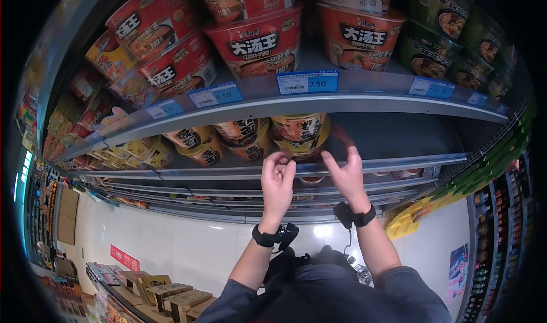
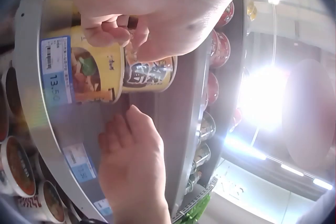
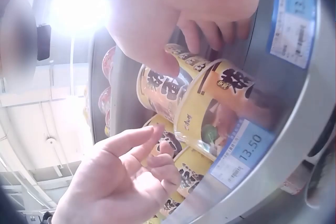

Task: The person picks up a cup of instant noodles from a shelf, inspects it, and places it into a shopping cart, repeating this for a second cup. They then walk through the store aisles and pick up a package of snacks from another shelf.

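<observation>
Two yellow instant noodle bowls stand stacked at the front of the lower shelf, an upper bowl (image 1: 297, 127) on a lower bowl (image 3: 202, 106). My left hand (image 1: 277, 180) is in front of the stack's left side, its fingers loosely bent and holding nothing. To the stack's right is my right hand (image 1: 348, 175), thumb and fingers spread apart, the farther fingers reaching in over the shelf. In the right wrist view, the right hand's fingers (image 3: 210, 32) hang beside the bowls, while the left hand (image 3: 126, 176) faces them from the other side.
More stacked yellow bowls (image 1: 242, 138) stand to the left. A blue-and-white price label (image 2: 55, 69) marked 13.50 sits on the shelf edge (image 1: 393, 164). Above, a shelf lip (image 1: 364, 101) overhangs, with red noodle bowls (image 1: 259, 46) and green ones (image 1: 427, 55) on that shelf.
</observation>
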{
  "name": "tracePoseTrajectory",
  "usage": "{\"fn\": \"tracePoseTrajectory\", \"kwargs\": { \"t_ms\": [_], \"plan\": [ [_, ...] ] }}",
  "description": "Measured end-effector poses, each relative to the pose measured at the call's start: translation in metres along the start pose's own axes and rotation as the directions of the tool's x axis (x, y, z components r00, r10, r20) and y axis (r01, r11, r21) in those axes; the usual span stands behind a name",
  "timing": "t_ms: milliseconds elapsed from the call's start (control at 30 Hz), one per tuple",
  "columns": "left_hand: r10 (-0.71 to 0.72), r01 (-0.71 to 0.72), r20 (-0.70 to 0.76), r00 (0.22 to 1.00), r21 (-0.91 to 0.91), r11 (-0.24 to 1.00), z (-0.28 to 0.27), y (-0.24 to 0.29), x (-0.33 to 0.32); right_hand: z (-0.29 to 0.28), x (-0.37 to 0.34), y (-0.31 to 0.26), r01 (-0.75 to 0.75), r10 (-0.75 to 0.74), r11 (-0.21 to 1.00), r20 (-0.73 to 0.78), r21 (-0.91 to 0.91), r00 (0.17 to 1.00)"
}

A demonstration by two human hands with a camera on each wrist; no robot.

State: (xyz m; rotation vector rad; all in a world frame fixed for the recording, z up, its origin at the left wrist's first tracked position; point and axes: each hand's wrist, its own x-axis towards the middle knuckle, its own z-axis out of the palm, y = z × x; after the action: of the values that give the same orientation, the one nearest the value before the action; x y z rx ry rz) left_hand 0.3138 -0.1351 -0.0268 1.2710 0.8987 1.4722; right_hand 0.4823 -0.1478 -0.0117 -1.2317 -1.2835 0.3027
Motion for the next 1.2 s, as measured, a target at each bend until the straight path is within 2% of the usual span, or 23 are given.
{"fn": "tracePoseTrajectory", "kwargs": {
  "t_ms": [33,100,133,167,233,300,433,533,633,700,800,833,900,933,967,1000,1033,1100,1200],
  "plan": [
    [-0.020,0.020,0.031,0.999,0.012,1.000,0.003,0.008,-0.007,-0.006,-0.007,-0.003,-0.013,0.013,1.000,-0.018,0.000,1.000],
    [-0.071,0.083,0.149,0.986,-0.076,0.994,0.008,0.005,-0.022,-0.019,-0.034,-0.001,-0.230,0.229,0.971,0.029,0.061,0.973],
    [-0.102,0.128,0.232,0.967,-0.100,0.987,0.008,-0.003,-0.030,-0.021,-0.050,0.005,-0.084,0.082,0.996,-0.055,-0.039,0.995],
    [-0.125,0.174,0.326,0.937,-0.127,0.976,0.009,-0.014,-0.036,-0.023,-0.066,0.008,-0.110,0.113,0.993,-0.068,0.051,0.991],
    [-0.232,0.315,0.480,0.846,-0.098,0.944,0.011,-0.035,-0.049,-0.030,-0.103,0.012,-0.115,0.107,0.989,-0.091,-0.089,0.990],
    [-0.323,0.414,0.602,0.731,-0.015,0.910,0.008,-0.060,-0.058,-0.032,-0.144,0.015,-0.255,0.241,0.961,-0.133,-0.102,0.961],
    [-0.419,0.487,0.778,0.467,0.169,0.857,-0.007,-0.081,-0.073,-0.022,-0.221,0.022,-0.465,0.396,0.869,-0.326,-0.170,0.859],
    [-0.494,0.448,0.820,0.291,0.339,0.827,-0.013,-0.092,-0.082,-0.007,-0.258,0.020,-0.591,0.499,0.800,-0.430,-0.107,0.752],
    [-0.469,0.348,0.877,0.110,0.408,0.844,-0.006,-0.107,-0.099,-0.002,-0.282,0.009,-0.666,0.538,0.742,-0.524,-0.079,0.661],
    [-0.449,0.287,0.894,0.000,0.430,0.856,0.005,-0.115,-0.115,-0.007,-0.304,0.005,-0.668,0.507,0.741,-0.597,-0.067,0.622],
    [-0.386,0.231,0.905,-0.177,0.420,0.878,0.028,-0.116,-0.144,-0.022,-0.344,0.001,-0.723,0.455,0.674,-0.685,-0.153,0.569],
    [-0.392,0.199,0.889,-0.237,0.439,0.876,0.036,-0.112,-0.155,-0.028,-0.360,-0.002,-0.736,0.440,0.663,-0.727,-0.134,0.528],
    [-0.389,0.138,0.855,-0.344,0.456,0.879,0.051,-0.105,-0.180,-0.041,-0.392,-0.010,-0.809,0.441,0.583,-0.808,-0.072,0.390],
    [-0.390,0.088,0.828,-0.403,0.459,0.884,0.057,-0.101,-0.195,-0.048,-0.409,-0.014,-0.822,0.489,0.568,-0.819,0.037,0.301],
    [-0.389,0.039,0.800,-0.456,0.455,0.889,0.064,-0.099,-0.209,-0.052,-0.428,-0.016,-0.821,0.472,0.568,-0.842,0.063,0.262],
    [-0.387,0.008,0.774,-0.501,0.451,0.893,0.070,-0.101,-0.224,-0.058,-0.449,-0.014,-0.854,0.506,0.502,-0.848,0.139,0.160],
    [-0.382,-0.018,0.754,-0.534,0.442,0.897,0.074,-0.105,-0.238,-0.060,-0.472,-0.008,-0.873,0.537,0.435,-0.842,0.220,0.055],
    [-0.380,-0.073,0.697,-0.608,0.428,0.901,0.086,-0.115,-0.270,-0.068,-0.517,0.000,-0.883,0.484,0.400,-0.875,0.244,-0.023],
    [-0.406,-0.184,0.593,-0.695,0.399,0.898,0.108,-0.122,-0.323,-0.082,-0.578,0.000,-0.835,0.526,0.280,-0.803,0.474,-0.280]
  ]
}}
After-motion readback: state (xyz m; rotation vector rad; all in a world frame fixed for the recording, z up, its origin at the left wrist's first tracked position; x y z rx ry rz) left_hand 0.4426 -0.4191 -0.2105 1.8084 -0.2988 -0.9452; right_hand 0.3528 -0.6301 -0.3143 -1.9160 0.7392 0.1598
